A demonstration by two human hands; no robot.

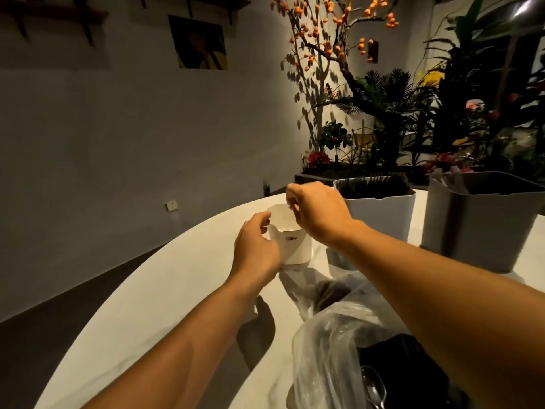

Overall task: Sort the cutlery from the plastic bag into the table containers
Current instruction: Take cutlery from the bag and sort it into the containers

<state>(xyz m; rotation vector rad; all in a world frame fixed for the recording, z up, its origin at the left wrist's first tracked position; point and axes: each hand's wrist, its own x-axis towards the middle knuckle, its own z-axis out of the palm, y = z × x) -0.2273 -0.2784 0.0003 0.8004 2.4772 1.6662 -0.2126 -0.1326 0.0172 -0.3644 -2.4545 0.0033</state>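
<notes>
A small white container with dark lettering stands on the white table. My left hand grips its left side, fingers curled round the wall. Over the container's open top hovers my right hand, its fingers curled downward; I cannot tell whether they pinch anything. A clear plastic bag lies crumpled at the near right. Inside its opening a metal spoon shows against something dark.
Two taller grey containers stand to the right: one behind my right hand, a larger one at the far right. Plants and a tree with orange fruit fill the background beyond the table. The table's curved edge runs along the left.
</notes>
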